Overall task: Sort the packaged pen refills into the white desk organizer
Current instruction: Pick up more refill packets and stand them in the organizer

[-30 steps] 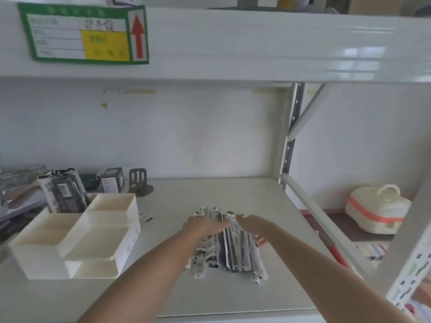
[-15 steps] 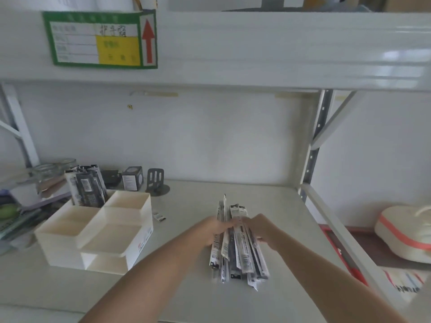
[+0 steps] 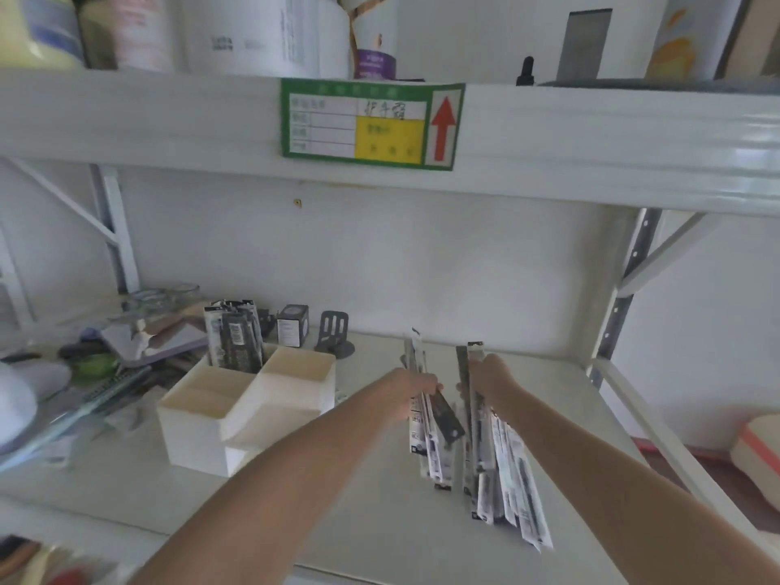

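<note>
My left hand [image 3: 411, 390] grips a small bunch of packaged pen refills [image 3: 430, 441], lifted off the shelf and hanging downward. My right hand [image 3: 489, 380] holds a larger bunch of refill packs [image 3: 502, 470], also raised, a little to the right of the first. The two bunches are apart. The white desk organizer [image 3: 253, 409] stands on the shelf to the left of both hands. Its back left compartment holds several upright refill packs [image 3: 234, 339]. The other compartments look empty.
A small dark box [image 3: 292, 325] and a grey metal bookend [image 3: 334, 333] stand behind the organizer. Clutter with a glass jar [image 3: 162, 297] fills the far left. A steel upright [image 3: 616, 314] bounds the right side. A labelled shelf beam [image 3: 371, 124] runs overhead.
The pile that lay on the shelf has been gathered, lifted and split into two bunches, one in each hand. My view has shifted rightward and upward.
</note>
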The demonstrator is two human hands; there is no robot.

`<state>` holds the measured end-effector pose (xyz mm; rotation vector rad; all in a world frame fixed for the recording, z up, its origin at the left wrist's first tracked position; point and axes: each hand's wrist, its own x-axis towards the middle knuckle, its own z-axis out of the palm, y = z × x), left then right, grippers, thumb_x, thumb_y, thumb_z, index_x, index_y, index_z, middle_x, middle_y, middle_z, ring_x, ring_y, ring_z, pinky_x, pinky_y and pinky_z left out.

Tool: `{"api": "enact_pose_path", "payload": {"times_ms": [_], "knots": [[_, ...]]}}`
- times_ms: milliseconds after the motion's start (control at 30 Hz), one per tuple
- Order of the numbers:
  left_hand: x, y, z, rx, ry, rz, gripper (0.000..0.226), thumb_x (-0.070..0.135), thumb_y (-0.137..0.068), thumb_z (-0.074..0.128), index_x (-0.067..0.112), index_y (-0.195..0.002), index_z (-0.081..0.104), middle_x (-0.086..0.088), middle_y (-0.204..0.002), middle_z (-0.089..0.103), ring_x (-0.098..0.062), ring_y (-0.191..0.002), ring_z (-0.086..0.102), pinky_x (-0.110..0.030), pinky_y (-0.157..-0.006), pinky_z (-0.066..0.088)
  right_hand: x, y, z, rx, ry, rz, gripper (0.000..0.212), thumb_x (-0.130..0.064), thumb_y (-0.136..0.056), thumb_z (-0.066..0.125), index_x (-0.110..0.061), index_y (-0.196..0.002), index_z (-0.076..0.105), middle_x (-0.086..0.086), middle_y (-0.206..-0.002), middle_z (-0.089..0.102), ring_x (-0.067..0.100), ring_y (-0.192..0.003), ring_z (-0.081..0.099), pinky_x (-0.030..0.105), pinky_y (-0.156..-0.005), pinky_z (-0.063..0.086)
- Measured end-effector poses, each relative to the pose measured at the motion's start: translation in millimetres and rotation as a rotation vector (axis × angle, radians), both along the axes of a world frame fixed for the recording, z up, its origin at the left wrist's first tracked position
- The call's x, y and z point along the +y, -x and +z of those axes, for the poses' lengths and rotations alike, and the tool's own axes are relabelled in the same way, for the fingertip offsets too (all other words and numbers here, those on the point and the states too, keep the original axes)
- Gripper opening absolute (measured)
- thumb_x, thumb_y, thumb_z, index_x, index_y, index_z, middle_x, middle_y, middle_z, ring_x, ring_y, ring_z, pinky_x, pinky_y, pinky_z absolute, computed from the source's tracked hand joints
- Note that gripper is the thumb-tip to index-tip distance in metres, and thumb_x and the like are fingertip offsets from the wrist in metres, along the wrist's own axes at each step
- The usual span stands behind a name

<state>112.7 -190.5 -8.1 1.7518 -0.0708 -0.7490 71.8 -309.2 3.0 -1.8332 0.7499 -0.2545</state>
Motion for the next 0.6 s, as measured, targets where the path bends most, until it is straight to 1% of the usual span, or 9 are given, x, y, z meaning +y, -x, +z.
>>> {"api": "enact_pose_path", "payload": {"times_ms": [33,67,133,167,267,367,433,533,600], "knots": [[5,-4,5,-0.021,0.03,0.009,0.013,0.005,-0.088,0.054,-0.002,-0.098,0.058,-0.014,-0.113,0.052,-0.028,-0.118,0.048,-0.032,-0.097,0.04,10,-4,6,-0.046,-0.039,-0.01,0.016,-0.002,-0.096,0.041,0.003,-0.083,0.05,0.008,-0.046,0.053,0.017,-0.037,0.053,0.023,-0.035,0.041],[11,-6,11,-0.039,0.081,0.004,0.008,0.004,-0.087,0.055,-0.003,-0.089,0.058,-0.011,-0.093,0.053,-0.023,-0.103,0.055,-0.026,-0.086,0.043,20,-7,12,-0.086,-0.056,-0.009,0.015,-0.006,-0.097,0.039,0.002,-0.093,0.051,0.01,-0.056,0.053,0.018,-0.044,0.052,0.025,-0.039,0.041],[21,-11,25,-0.064,0.194,-0.03,0.012,0.0,-0.087,0.05,0.0,-0.076,0.056,-0.005,-0.066,0.049,-0.015,-0.065,0.061,-0.019,-0.06,0.046,42,-17,23,-0.182,-0.06,0.009,0.023,-0.013,-0.097,0.036,0.001,-0.1,0.053,0.009,-0.064,0.052,0.017,-0.05,0.05,0.025,-0.044,0.041],[28,-12,31,-0.085,0.242,-0.039,0.018,0.0,-0.087,0.048,0.004,-0.07,0.054,-0.004,-0.059,0.052,-0.014,-0.057,0.056,-0.021,-0.054,0.043,54,-22,30,-0.224,-0.029,0.01,0.025,-0.015,-0.096,0.035,0.0,-0.098,0.055,0.009,-0.065,0.051,0.017,-0.052,0.049,0.025,-0.046,0.04],[52,-23,52,-0.207,0.361,-0.026,0.024,-0.001,-0.08,0.044,0.009,-0.061,0.054,-0.007,-0.058,0.052,-0.018,-0.058,0.046,-0.025,-0.055,0.033,88,-39,55,-0.347,0.113,0.003,0.026,-0.014,-0.092,0.033,-0.004,-0.079,0.053,0.005,-0.059,0.045,0.017,-0.052,0.043,0.026,-0.051,0.033],[78,-42,69,-0.393,0.472,-0.037,0.023,-0.005,-0.075,0.04,0.01,-0.066,0.055,-0.009,-0.06,0.051,-0.022,-0.064,0.051,-0.03,-0.063,0.041,118,-55,72,-0.502,0.217,0.036,0.036,-0.01,-0.091,0.036,-0.011,-0.056,0.045,0.003,-0.052,0.043,0.018,-0.05,0.04,0.024,-0.048,0.032],[96,-55,79,-0.564,0.45,-0.083,0.022,-0.005,-0.077,0.038,0.013,-0.076,0.051,-0.009,-0.069,0.051,-0.023,-0.068,0.054,-0.031,-0.068,0.045,139,-66,76,-0.586,0.181,0.05,0.03,-0.008,-0.09,0.036,-0.013,-0.062,0.048,0.0,-0.058,0.049,0.013,-0.052,0.045,0.018,-0.044,0.037],[119,-76,84,-0.764,0.365,-0.152,0.015,0.009,-0.085,0.044,0.023,-0.082,0.046,0.002,-0.072,0.052,-0.008,-0.063,0.054,-0.016,-0.053,0.048,166,-84,75,-0.687,-0.007,0.058,0.021,-0.012,-0.092,0.037,-0.013,-0.073,0.044,0.0,-0.067,0.048,0.012,-0.057,0.046,0.013,-0.044,0.04],[130,-92,80,-0.789,0.391,-0.199,0.006,0.02,-0.087,0.05,0.024,-0.092,0.051,0.008,-0.07,0.06,-0.003,-0.062,0.059,-0.015,-0.053,0.047,176,-92,73,-0.753,-0.163,0.091,0.014,-0.012,-0.093,0.036,-0.01,-0.082,0.044,0.009,-0.078,0.048,0.019,-0.071,0.05,0.02,-0.056,0.044]]}}
